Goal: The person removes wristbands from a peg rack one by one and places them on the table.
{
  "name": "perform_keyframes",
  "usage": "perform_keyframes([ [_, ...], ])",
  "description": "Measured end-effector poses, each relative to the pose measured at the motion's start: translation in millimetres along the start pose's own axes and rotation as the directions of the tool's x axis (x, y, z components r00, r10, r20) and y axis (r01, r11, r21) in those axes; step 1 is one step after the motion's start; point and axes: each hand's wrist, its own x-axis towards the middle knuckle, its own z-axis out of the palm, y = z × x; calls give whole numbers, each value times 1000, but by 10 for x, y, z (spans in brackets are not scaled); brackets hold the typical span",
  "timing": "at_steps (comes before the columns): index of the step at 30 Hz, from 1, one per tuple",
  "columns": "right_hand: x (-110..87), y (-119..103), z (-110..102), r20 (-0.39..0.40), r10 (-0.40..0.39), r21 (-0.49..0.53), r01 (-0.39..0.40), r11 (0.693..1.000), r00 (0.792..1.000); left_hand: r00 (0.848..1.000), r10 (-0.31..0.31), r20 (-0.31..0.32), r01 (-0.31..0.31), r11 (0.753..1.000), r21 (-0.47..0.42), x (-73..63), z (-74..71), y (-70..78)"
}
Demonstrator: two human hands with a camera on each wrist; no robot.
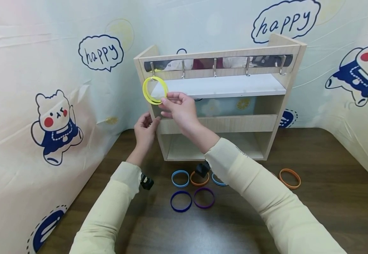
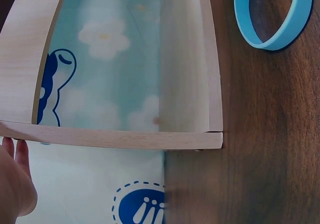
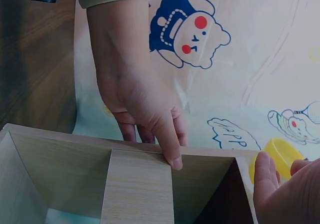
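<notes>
My right hand (image 1: 184, 111) pinches a yellow silicone wristband (image 1: 145, 92) between thumb and fingers. The band's upper edge overlaps the tip of the leftmost metal hook (image 1: 152, 67) on the wooden shelf (image 1: 215, 124); whether it hangs there I cannot tell. Two arcs show along its lower side, so it may be more than one band. Lower down, my left hand (image 1: 145, 130) grips the shelf's left side panel, its thumb (image 3: 174, 156) over the front edge and its other fingers outside. Yellow also shows beside the right hand in the right wrist view.
Several more hooks line the rail, such as the middle hook (image 1: 215, 67). On the brown table (image 1: 234, 229) in front lie a light blue band (image 1: 172, 183), an orange band (image 1: 194, 183), a dark blue band (image 1: 180, 210), a purple band (image 1: 204, 206) and another orange band (image 1: 290, 186).
</notes>
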Motion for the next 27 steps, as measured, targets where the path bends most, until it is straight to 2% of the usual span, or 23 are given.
perform_keyframes([
  [3,-3,-12,-5,2,2,9,-2,1000,1000,1000,-7,-2,7,1000,5,15,-11,-41],
  [6,-1,-20,-9,9,5,23,-5,1000,1000,1000,-8,4,8,1000,15,1,-16,-30],
  [8,1,-23,-9,12,2,34,-2,999,1000,1000,-18,10,18,1000,23,-29,-8,54],
  [18,-1,-74,6,7,-25,121,24,992,1000,1000,-1,19,0,1000,24,-26,-1,59],
  [27,-80,-151,-25,22,-64,139,60,988,998,1000,-3,20,2,999,34,-21,-9,58],
])
